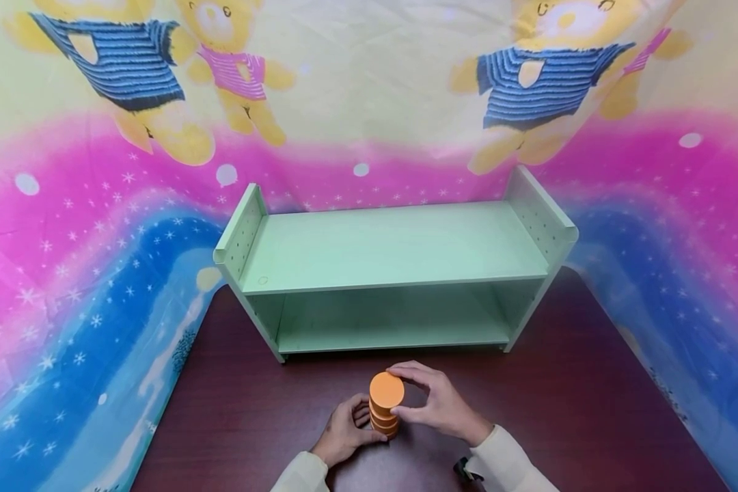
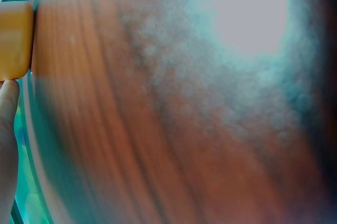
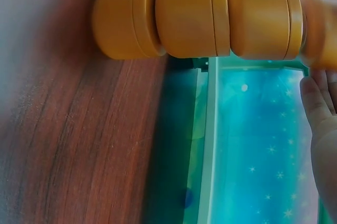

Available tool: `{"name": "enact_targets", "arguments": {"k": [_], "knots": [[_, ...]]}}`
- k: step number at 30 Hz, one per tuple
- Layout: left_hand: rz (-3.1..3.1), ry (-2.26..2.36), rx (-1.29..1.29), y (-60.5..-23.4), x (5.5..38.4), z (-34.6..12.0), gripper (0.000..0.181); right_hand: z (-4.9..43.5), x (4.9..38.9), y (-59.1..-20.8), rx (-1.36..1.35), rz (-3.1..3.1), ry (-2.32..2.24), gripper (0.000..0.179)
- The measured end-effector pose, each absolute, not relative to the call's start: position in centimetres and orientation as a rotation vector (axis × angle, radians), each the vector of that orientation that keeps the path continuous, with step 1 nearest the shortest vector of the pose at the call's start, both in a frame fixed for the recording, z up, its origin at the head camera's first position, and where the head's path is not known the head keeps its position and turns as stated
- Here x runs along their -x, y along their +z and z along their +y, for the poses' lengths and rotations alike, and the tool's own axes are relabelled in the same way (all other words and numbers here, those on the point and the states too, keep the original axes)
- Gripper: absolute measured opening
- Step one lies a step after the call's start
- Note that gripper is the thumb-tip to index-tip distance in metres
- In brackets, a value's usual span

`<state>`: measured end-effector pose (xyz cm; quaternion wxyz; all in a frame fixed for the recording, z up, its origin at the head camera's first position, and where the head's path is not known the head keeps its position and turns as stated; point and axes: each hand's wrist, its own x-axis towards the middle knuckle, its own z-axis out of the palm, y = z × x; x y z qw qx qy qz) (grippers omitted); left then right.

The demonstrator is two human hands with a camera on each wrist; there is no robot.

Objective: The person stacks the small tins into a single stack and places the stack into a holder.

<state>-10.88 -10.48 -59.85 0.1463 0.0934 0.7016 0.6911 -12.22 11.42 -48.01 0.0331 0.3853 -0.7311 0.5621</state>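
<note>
Several orange lidded jars stand stacked on the table, lower jars (image 1: 384, 428) beneath a top jar (image 1: 386, 389). My right hand (image 1: 439, 404) pinches the top jar between thumb and fingers, from its right side. Lower down, my left hand (image 1: 343, 430) curls round the stack from the left, its thumb near the base. The right wrist view shows the jars (image 3: 192, 16) in a row, with the right hand (image 3: 327, 134) at the top one. At the edge of the left wrist view, a finger (image 2: 7, 129) touches an orange jar (image 2: 15, 40).
Behind the stack stands a pale green two-tier shelf (image 1: 393, 246) with raised side panels. It rests on a dark red-brown wood table (image 1: 234, 417). A patterned cloth (image 1: 369, 89) with bears and snowflakes hangs round the back and sides.
</note>
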Motion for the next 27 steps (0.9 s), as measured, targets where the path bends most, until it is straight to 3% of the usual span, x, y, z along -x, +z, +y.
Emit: {"name": "enact_targets", "arguments": {"k": [8,27], "knots": [[2.024,1.994,-0.272,-59.8,10.9,-10.5,0.058,11.7,13.0,-51.1,-1.139,-2.300,1.719,0.057],[2.016,2.000,-0.274,-59.7,10.9,-10.4,0.056,12.0,13.3,-51.7,-1.153,-2.309,1.744,0.054]]}}
